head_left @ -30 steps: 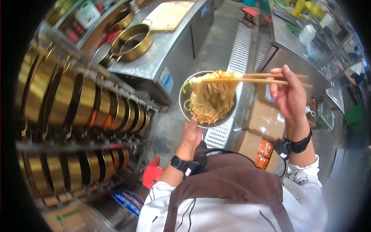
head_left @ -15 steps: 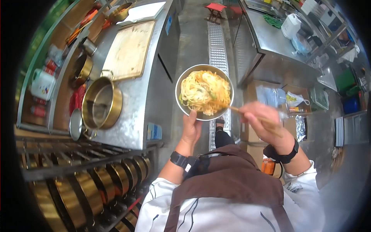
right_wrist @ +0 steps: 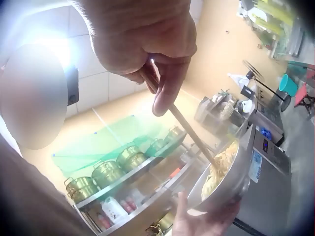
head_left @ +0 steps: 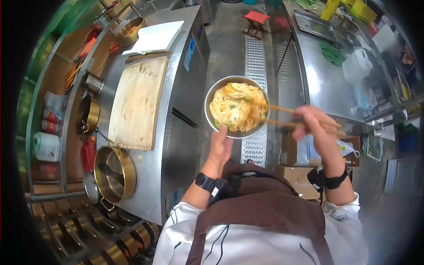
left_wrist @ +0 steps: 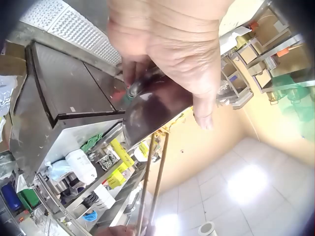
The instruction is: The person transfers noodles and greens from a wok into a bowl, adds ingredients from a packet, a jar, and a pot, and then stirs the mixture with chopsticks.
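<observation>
A steel bowl [left_wrist: 157, 105] of noodles [head_left: 234, 108] is held out in front of the brown apron [head_left: 269, 212]. My left hand [head_left: 219, 148] grips it from the near side, thumb over the rim, fingers underneath. In my right hand [head_left: 318, 128] is a pair of wooden chopsticks [head_left: 282, 108], pinched and slanting left into the bowl. Their tips are among the noodles, blurred at the bowl's right side. Bits of green show between the strands. From the right wrist view, the bowl tilts and a chopstick [right_wrist: 192, 132] reaches down into the noodles.
A steel counter [head_left: 176, 79] on the left bears a wooden cutting board [head_left: 138, 104] and a brass pot [head_left: 126, 174]. Another steel counter [head_left: 320, 84] stands right. A drain grate [head_left: 256, 59] leads to a red stool [head_left: 255, 18]. Cardboard boxes [head_left: 298, 179] sit low at right.
The lifted bundle of noodles has come down into the bowl. My right hand has dropped, then moved slightly up and right, still with the chopsticks. The head view has turned.
</observation>
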Action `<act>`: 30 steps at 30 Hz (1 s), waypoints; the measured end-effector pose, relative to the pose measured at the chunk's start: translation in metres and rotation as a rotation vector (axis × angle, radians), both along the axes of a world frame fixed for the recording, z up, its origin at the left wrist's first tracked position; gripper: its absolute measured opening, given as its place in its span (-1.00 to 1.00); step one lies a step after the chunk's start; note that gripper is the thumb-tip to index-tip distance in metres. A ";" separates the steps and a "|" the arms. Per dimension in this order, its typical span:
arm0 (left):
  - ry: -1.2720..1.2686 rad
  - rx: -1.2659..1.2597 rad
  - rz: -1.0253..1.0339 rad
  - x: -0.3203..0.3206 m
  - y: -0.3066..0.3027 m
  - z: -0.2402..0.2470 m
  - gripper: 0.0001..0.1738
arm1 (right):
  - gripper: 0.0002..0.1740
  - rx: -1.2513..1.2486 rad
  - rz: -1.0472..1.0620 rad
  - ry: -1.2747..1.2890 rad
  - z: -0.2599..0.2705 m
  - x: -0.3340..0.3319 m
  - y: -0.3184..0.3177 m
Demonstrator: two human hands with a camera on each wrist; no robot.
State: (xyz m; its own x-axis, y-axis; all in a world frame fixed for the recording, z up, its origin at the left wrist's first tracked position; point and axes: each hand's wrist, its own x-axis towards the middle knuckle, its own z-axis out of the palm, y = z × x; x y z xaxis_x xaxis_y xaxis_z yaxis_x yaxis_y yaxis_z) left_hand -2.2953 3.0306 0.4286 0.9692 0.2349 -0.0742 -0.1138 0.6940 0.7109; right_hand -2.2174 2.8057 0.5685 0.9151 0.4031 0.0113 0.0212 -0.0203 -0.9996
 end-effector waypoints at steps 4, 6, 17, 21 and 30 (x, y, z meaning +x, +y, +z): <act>0.092 0.006 -0.091 0.078 0.016 -0.007 -0.28 | -0.65 0.283 -0.119 0.317 -0.075 0.113 0.018; 0.138 -0.027 -0.130 0.120 0.031 -0.015 -0.31 | -0.62 0.396 -0.150 0.473 -0.112 0.162 0.027; 0.031 0.053 -0.275 0.349 0.155 -0.021 -0.17 | -0.61 0.694 -0.362 0.637 -0.087 0.365 0.112; 0.012 0.042 -0.315 0.429 0.185 -0.014 -0.19 | -0.59 0.740 -0.319 0.526 -0.060 0.441 0.136; 0.061 -0.086 -0.309 0.624 0.225 -0.038 -0.23 | -0.58 0.183 -0.279 0.134 0.002 0.628 0.208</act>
